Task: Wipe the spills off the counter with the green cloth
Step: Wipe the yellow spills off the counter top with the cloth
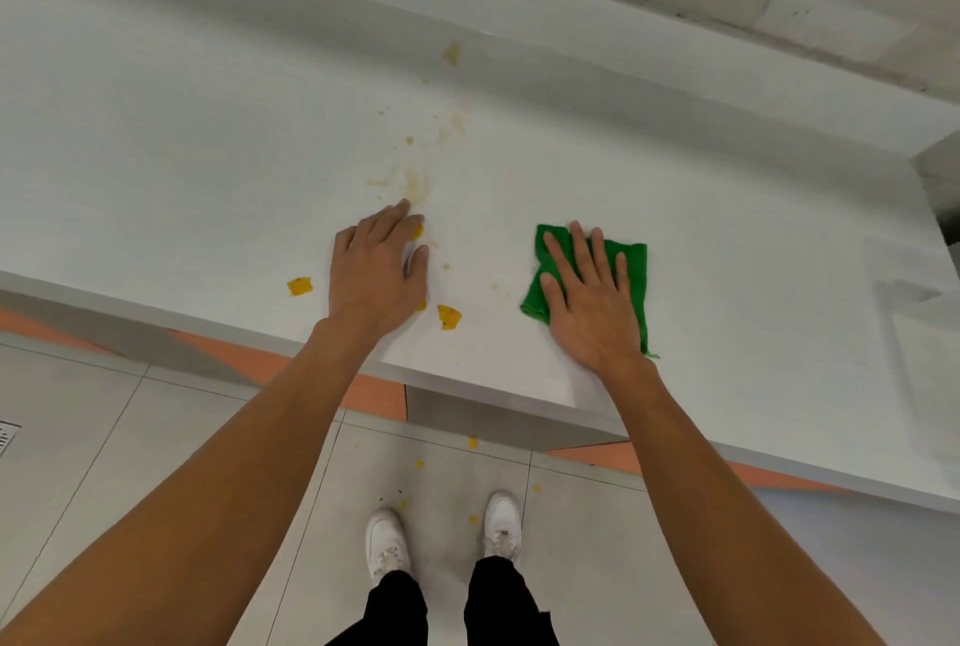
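Yellow scraps (449,316) lie between left hand (379,271) and green cloth (636,276).

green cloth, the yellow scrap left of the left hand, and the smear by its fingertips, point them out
green cloth (635,276), head view, bare right side
yellow scrap (299,286), head view, its middle
smear (417,185), head view, densest patch

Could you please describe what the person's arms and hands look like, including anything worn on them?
Both arms are bare to the frame's edge: no sleeves show. The left hand and right hand wear no gloves, and no rings, watch or bracelet can be seen. The fingers are uncovered.
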Demonstrator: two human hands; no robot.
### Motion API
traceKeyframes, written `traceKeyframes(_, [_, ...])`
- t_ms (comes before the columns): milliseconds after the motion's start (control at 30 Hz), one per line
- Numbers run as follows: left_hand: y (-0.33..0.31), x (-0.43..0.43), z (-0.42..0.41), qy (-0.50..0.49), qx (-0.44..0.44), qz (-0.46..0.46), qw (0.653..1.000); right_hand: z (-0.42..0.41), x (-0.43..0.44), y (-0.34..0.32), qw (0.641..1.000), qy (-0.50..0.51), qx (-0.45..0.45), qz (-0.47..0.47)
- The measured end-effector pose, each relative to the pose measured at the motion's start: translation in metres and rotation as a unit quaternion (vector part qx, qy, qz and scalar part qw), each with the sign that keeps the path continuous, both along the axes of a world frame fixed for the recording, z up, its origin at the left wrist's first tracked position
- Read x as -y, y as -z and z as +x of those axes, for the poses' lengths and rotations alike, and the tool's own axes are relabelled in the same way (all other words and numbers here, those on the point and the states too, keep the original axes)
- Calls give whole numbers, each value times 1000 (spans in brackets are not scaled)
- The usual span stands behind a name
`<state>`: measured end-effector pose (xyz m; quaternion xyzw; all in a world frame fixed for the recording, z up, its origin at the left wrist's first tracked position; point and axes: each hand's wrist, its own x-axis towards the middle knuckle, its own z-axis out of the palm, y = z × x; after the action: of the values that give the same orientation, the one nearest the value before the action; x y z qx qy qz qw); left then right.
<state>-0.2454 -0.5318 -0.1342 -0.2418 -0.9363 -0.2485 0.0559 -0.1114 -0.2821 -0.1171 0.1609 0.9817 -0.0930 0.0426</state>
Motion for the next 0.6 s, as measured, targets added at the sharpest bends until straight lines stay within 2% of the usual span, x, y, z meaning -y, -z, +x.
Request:
traceKeyframes(233, [3, 1, -1, -6, 3, 6, 1000, 43, 14, -1, 989, -145, -24, 0])
traceKeyframes(333, [4, 2, -2, -3, 6, 5, 1000, 55, -10, -2, 995, -101, -25, 6])
traceKeyframes(467, [3, 1, -1, -7, 14, 11, 1000, 18, -17, 0, 1000, 6, -7, 12])
traceKeyframes(533, [3, 0, -1, -7, 15, 13, 1000, -7, -7, 0, 1000, 11, -2, 4])
traceKeyframes(600, [3, 0, -1, -7, 15, 14, 1000, -18, 10, 0, 1000, -26, -4, 1])
